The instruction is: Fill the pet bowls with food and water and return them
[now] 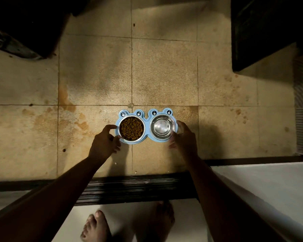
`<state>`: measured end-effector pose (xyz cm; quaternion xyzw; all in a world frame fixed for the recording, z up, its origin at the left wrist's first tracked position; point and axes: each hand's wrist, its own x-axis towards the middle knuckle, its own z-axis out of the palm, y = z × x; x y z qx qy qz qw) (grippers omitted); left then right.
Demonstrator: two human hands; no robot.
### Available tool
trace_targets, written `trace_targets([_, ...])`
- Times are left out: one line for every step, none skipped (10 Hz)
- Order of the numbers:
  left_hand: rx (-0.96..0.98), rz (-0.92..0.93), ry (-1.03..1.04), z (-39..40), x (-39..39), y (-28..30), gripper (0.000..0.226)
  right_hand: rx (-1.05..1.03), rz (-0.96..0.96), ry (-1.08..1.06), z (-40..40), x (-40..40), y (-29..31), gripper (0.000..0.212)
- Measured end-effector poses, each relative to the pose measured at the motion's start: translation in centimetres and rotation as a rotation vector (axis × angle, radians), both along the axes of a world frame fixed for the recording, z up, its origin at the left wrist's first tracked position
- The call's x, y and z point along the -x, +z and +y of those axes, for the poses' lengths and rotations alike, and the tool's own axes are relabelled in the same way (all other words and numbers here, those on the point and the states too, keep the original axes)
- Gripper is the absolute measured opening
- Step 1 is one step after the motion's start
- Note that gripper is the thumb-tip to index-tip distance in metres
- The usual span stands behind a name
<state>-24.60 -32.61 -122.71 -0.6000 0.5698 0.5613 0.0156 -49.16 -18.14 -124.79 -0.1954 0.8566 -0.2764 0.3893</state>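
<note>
**Both hands at the double pet bowl on the tiled floor**

Nearest the camera, two bare feet (96, 227) stand on a pale floor at the bottom of the view. Just beyond them a dark ribbed door track (129, 189) runs across from side to side, and both forearms reach out over it.

Past the track, the left hand (104, 141) sits at the left end of a blue holder (147, 124), its fingers curled around the edge beside the food bowl (131, 128); the thumb arches over the rim side while the other fingers tuck under the near edge. The right hand (184, 137) is at the right end, fingers curled against the edge next to the water bowl (163, 127). Whether either hand is actually clamped on the holder or only touching it cannot be told for sure, though the curl of the fingers looks like a grip.

The holder lies flat on a tan floor tile (94, 75), with cartoon eyes along its far edge. Its left steel bowl is filled with brown kibble; the right steel bowl shines, and whether it holds water cannot be told.

Farther off, stained tiles stretch away. Dark furniture (262, 32) fills the far right corner, another dark shape (24, 23) the far left.
</note>
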Motion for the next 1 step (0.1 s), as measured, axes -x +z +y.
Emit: trace_targets([0.216, -0.123, -0.175, 0.1, -0.55, 1.72, 0.032, -0.064, 0.158, 0.088, -0.61, 0.29, 0.99, 0.043])
